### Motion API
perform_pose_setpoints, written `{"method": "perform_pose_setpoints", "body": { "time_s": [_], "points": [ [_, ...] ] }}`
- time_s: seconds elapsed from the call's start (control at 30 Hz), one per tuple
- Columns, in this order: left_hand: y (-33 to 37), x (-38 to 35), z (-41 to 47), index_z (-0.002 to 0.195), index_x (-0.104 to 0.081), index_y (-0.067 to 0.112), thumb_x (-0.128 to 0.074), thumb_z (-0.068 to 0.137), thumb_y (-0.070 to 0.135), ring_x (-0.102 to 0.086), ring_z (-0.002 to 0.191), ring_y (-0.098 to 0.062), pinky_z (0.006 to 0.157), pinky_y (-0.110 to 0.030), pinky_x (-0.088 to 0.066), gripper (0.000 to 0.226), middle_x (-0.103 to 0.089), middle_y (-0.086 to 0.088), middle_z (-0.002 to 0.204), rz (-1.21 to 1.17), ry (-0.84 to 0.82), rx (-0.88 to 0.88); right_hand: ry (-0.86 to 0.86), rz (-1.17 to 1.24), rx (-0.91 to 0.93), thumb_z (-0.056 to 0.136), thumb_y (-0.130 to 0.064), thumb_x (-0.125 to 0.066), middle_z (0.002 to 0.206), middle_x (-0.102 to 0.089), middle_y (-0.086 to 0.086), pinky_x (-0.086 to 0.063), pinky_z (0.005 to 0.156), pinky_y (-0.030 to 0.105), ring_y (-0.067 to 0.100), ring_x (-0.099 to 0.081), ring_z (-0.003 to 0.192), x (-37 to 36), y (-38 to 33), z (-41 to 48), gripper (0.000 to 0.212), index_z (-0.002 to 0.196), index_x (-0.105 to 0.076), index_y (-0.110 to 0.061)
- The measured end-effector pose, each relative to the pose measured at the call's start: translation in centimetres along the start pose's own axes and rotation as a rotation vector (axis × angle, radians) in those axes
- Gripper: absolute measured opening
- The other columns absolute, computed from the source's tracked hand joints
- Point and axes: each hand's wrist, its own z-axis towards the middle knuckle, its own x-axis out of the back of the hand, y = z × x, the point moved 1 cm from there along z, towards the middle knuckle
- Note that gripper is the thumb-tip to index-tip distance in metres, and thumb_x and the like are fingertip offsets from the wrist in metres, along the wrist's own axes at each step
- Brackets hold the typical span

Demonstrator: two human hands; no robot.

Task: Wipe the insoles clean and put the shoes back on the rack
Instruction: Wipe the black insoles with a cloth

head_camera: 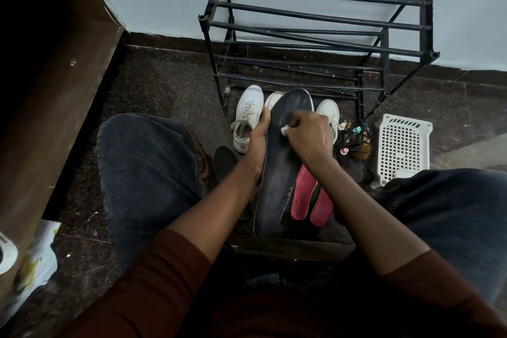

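A long dark grey insole point(277, 173) stands tilted between my knees. My left hand point(259, 136) grips its left edge near the toe end. My right hand point(308, 136) pinches a small white wipe point(285, 130) and presses it against the upper part of the insole. Two red insoles point(303, 196) lie on the floor under my right forearm. White sneakers point(247, 115) sit on the floor just in front of the black tube shoe rack point(315, 22), whose shelves hold nothing; another white shoe point(327, 112) shows behind my right hand.
A white perforated plastic basket point(403, 145) stands at the right beside a tangle of small colourful items point(354, 140). A brown wooden cabinet point(49, 77) fills the left. Another dark insole point(225, 158) lies by my left knee. The floor is dark speckled stone.
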Motion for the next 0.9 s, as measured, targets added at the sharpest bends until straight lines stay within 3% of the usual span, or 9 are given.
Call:
{"method": "perform_pose_setpoints", "body": {
  "time_s": [0.1, 0.23, 0.33, 0.43, 0.5, 0.6, 0.7, 0.8, 0.9],
  "points": [
    [-0.2, 0.0, -0.2, 0.116, -0.065, 0.004, -0.029, 0.098, 0.051, -0.058, 0.112, -0.026, 0.109, -0.039, -0.034, 0.062, -0.065, -0.016, 0.115, -0.034, -0.027, 0.016, 0.059, -0.015, -0.023, 0.075, -0.016, -0.065, 0.086, -0.067, 0.012, -0.035, 0.062, 0.028, 0.035, -0.06, 0.082, 0.2, -0.2, 1.1, 0.004, 0.077, -0.065, -0.013],
    [0.3, -0.1, 0.1, 0.106, -0.072, 0.005, -0.027, 0.097, 0.052, -0.067, 0.1, -0.023, 0.093, -0.034, -0.052, 0.065, -0.07, -0.014, 0.104, -0.027, -0.043, 0.019, -0.002, 0.005, -0.007, 0.076, -0.011, -0.063, 0.084, -0.067, 0.013, -0.038, 0.062, 0.028, 0.034, -0.059, 0.082, -0.2, 0.2, 0.3, 0.004, 0.072, -0.062, -0.011],
    [0.4, -0.1, 0.4, 0.09, -0.078, 0.011, -0.021, 0.101, 0.049, -0.07, 0.09, -0.017, 0.084, -0.028, -0.055, 0.07, -0.074, -0.008, 0.094, 0.028, 0.047, 0.0, -0.205, 0.023, 0.004, 0.073, -0.008, -0.065, 0.079, -0.065, 0.012, -0.045, 0.065, 0.028, 0.03, -0.06, 0.083, -0.3, 0.6, -0.6, 0.011, 0.064, -0.064, -0.015],
    [0.1, -0.3, 0.3, 0.082, -0.08, 0.017, -0.02, 0.103, 0.042, -0.071, 0.085, -0.013, 0.075, -0.024, -0.057, 0.068, -0.075, -0.002, 0.088, 0.034, 0.054, -0.049, -0.313, -0.019, -0.003, 0.069, -0.004, -0.065, 0.067, -0.06, 0.008, -0.042, 0.06, 0.025, 0.029, -0.061, 0.075, 0.1, 0.7, -1.0, 0.027, 0.05, -0.055, -0.019],
    [-0.3, -0.4, 0.2, 0.085, -0.079, 0.014, -0.024, 0.102, 0.046, -0.071, 0.086, -0.015, 0.073, -0.025, -0.056, 0.065, -0.075, -0.005, 0.089, -0.001, 0.018, -0.043, -0.265, -0.013, -0.036, 0.068, -0.003, -0.065, 0.068, -0.062, 0.011, -0.041, 0.059, 0.025, 0.03, -0.062, 0.074, 0.2, 0.9, -0.7, 0.028, 0.048, -0.054, -0.019],
    [-0.5, -0.7, 0.0, 0.096, -0.076, 0.007, -0.027, 0.1, 0.05, -0.07, 0.091, -0.021, 0.08, -0.03, -0.056, 0.065, -0.074, -0.011, 0.095, -0.046, -0.042, 0.012, -0.077, -0.036, -0.051, 0.069, -0.009, -0.067, 0.079, -0.065, 0.015, -0.045, 0.062, 0.029, 0.033, -0.061, 0.077, 0.2, 0.7, -0.2, 0.003, 0.069, -0.066, -0.011],
    [-0.6, -0.9, -0.5, 0.106, -0.07, 0.003, -0.025, 0.1, 0.05, -0.068, 0.097, -0.024, 0.088, -0.033, -0.054, 0.065, -0.071, -0.015, 0.102, -0.079, -0.068, 0.058, 0.047, -0.007, -0.097, 0.074, -0.015, -0.066, 0.087, -0.066, 0.016, -0.047, 0.068, 0.033, 0.036, -0.061, 0.083, 0.4, 0.5, 1.3, 0.008, 0.08, -0.067, -0.01],
    [-0.8, -1.1, -1.0, 0.118, -0.058, 0.002, -0.025, 0.099, 0.05, -0.062, 0.101, -0.025, 0.094, -0.035, -0.047, 0.061, -0.065, -0.015, 0.107, -0.067, -0.042, 0.072, 0.101, 0.068, -0.126, 0.076, -0.019, -0.067, 0.091, -0.067, 0.013, -0.046, 0.075, 0.033, 0.035, -0.06, 0.089, 0.7, 0.6, 2.6, 0.009, 0.082, -0.068, -0.013],
    [-0.2, -1.3, -1.2, 0.113, -0.06, 0.001, -0.023, 0.099, 0.051, -0.065, 0.094, -0.024, 0.087, -0.032, -0.052, 0.064, -0.067, -0.015, 0.101, -0.04, -0.026, 0.063, 0.052, 0.095, -0.043, 0.077, -0.017, -0.068, 0.09, -0.068, 0.012, -0.044, 0.073, 0.031, 0.031, -0.06, 0.089, 0.5, 0.8, 2.1, 0.005, 0.079, -0.068, -0.012]
  ]
}}
